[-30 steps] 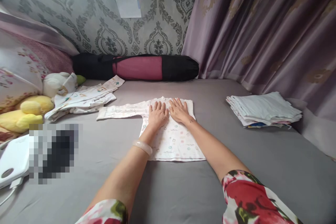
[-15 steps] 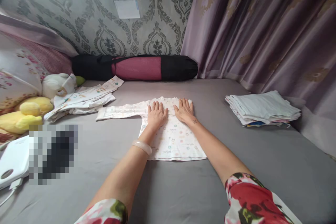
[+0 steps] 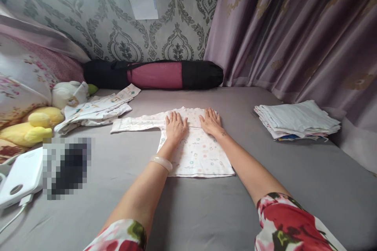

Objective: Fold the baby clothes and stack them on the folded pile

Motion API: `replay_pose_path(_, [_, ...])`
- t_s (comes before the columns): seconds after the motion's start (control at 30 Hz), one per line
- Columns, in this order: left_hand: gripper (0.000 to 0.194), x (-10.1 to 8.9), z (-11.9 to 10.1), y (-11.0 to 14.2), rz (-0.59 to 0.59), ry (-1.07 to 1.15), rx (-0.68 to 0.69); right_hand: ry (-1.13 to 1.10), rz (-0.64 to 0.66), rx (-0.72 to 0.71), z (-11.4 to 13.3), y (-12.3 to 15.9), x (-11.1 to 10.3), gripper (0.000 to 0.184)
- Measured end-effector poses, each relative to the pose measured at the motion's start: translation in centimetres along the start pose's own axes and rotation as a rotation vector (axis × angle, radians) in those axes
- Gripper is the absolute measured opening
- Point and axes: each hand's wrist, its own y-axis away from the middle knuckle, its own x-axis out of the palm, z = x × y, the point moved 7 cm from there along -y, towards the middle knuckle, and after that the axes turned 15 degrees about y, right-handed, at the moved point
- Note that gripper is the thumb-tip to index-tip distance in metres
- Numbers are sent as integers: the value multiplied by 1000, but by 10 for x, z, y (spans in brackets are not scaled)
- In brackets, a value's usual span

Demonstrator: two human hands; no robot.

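A small white printed long-sleeved shirt (image 3: 200,157) lies flat on the grey bed sheet (image 3: 194,211), its hem toward me. One sleeve stretches out to the left; the other appears folded across the upper part. My left hand (image 3: 176,126) rests flat on the shirt near the left shoulder, fingers extended. On the right shoulder side, my right hand (image 3: 211,122) is spread with its palm down, the fingertips close to the folded edge. Neither hand grips the cloth.
To the right sits a stack of folded clothes (image 3: 297,119). Loose printed garments (image 3: 97,110) and yellow plush toys (image 3: 32,127) are on the left, with a white power bank (image 3: 25,176) nearer me. A black and pink rolled bag (image 3: 154,74) lies along the wall.
My right hand has slid slightly to the right across the shirt's shoulder. My left hand keeps its place on the cloth. The whole view has shifted a little.
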Motion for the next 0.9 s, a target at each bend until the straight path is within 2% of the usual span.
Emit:
replay_pose_path(0.17, [71,5,1,-1,98,-5,-44,35,-9,72,-16,4,2,70])
replay_pose_path(0.5, [69,3,5,-1,145,48,-46,62,29,66,-15,4,-2,69])
replay_pose_path(0.6, [70,-2,7,12,194,36,-40,88,-27,-20,7,8,-10,65])
replay_pose_path(0.77, [74,-13,8,44,310,-24,-9,-6,-53,-295,74,14,-14,63])
replay_pose_path(0.9, [75,-12,13,61,306,-51,-15,-38,-19,-332,105,2,-10,64])
